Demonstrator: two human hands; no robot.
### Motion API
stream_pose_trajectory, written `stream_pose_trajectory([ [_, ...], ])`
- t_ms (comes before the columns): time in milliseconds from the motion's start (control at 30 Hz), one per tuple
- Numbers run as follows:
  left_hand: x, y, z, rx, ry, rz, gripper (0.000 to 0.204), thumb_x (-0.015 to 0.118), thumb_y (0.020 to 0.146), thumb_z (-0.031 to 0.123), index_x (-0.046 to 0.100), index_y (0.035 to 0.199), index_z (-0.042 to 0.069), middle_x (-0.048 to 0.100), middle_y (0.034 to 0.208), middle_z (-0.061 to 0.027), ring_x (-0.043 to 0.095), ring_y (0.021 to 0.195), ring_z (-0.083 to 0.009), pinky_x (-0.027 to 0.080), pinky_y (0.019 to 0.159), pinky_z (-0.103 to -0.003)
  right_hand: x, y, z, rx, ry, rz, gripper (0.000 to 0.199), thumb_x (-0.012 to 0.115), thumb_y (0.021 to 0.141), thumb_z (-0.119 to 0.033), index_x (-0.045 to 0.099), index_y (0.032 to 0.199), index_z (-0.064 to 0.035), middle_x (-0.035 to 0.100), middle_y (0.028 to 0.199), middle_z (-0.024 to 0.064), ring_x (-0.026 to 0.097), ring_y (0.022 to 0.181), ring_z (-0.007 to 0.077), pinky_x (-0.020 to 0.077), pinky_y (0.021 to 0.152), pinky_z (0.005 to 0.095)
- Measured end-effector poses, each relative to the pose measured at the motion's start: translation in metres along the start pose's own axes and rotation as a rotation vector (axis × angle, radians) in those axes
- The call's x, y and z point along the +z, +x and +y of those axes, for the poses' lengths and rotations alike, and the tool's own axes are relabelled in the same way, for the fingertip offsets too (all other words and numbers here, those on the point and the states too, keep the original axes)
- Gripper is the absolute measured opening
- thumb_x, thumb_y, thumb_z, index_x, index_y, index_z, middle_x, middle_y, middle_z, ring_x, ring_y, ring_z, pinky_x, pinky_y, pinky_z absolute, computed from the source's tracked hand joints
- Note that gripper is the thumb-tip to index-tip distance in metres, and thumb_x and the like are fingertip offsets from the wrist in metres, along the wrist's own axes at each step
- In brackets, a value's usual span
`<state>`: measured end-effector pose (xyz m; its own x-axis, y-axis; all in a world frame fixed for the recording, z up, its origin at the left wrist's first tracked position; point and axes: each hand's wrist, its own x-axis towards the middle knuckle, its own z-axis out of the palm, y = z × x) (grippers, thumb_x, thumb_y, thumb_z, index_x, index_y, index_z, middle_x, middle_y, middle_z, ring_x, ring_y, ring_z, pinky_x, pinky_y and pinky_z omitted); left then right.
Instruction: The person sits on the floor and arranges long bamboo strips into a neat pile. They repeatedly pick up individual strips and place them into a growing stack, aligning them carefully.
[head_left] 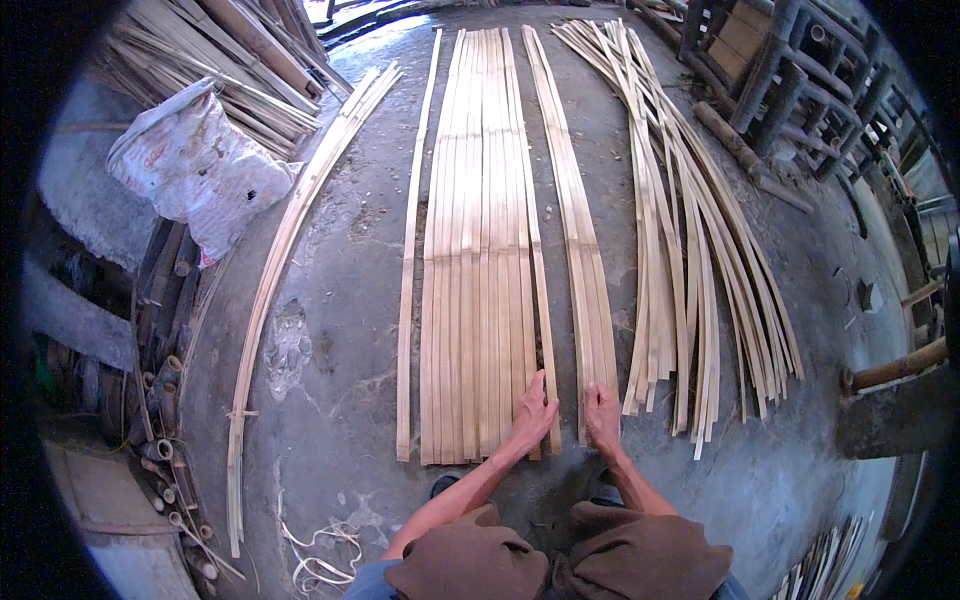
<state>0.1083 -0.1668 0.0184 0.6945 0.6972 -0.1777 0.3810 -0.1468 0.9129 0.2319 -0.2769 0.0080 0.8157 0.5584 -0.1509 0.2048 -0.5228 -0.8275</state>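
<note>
Wide strip row (475,330) partly under left hand (533,410), narrow row (589,300) under right hand (602,420) (both curled, grips unclear)

Long, pale strips (476,320) lie side by side on the floor (355,260).

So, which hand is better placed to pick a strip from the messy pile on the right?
Probably the right hand: it is at the near end of the narrow group of strips, nearer that pile. The left hand is farther away, by the wide row's right edge.

Smooth bamboo strips (474,350), rough floor (350,300)
</note>
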Motion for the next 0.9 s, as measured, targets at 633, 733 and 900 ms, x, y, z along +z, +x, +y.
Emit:
stream_pose_trajectory([
  [633,-0.030,-0.016,0.003,-0.061,0.204,-0.035,0.060,0.060,0.093,0.022,0.037,0.145,0.001,0.062,0.073,-0.0247,0.065,0.068,-0.0399,0.049,0.063,-0.050,0.012,-0.015,-0.028,-0.014,0.160,-0.011,0.041,0.055,0.101,-0.020,0.051,0.142,-0.0150,0.045,0.065,0.0057,0.042,0.061,0.0109,0.0400,0.056,0.0305],
  [733,-0.044,-0.019,0.006,-0.106,0.162,0.027,0.056,0.058,0.094,0.020,0.040,0.143,0.001,0.061,0.072,-0.0228,0.065,0.066,-0.0370,0.048,0.062,-0.050,0.013,-0.013,-0.023,-0.017,0.114,-0.037,0.043,0.056,0.101,-0.023,0.051,0.142,-0.0140,0.044,0.065,-0.0001,0.040,0.061,0.0094,0.0372,0.054,0.0297],
  [900,-0.078,-0.019,-0.023,-0.050,0.177,0.239,0.046,0.057,0.093,0.016,0.049,0.136,0.000,0.063,0.074,-0.0203,0.064,0.066,-0.0360,0.050,0.062,-0.048,0.016,-0.016,-0.035,0.087,0.251,-0.053,0.044,0.054,0.102,-0.024,0.052,0.140,-0.0015,0.062,0.134,0.0124,0.058,0.119,0.0138,0.0439,0.099,0.0271],
])
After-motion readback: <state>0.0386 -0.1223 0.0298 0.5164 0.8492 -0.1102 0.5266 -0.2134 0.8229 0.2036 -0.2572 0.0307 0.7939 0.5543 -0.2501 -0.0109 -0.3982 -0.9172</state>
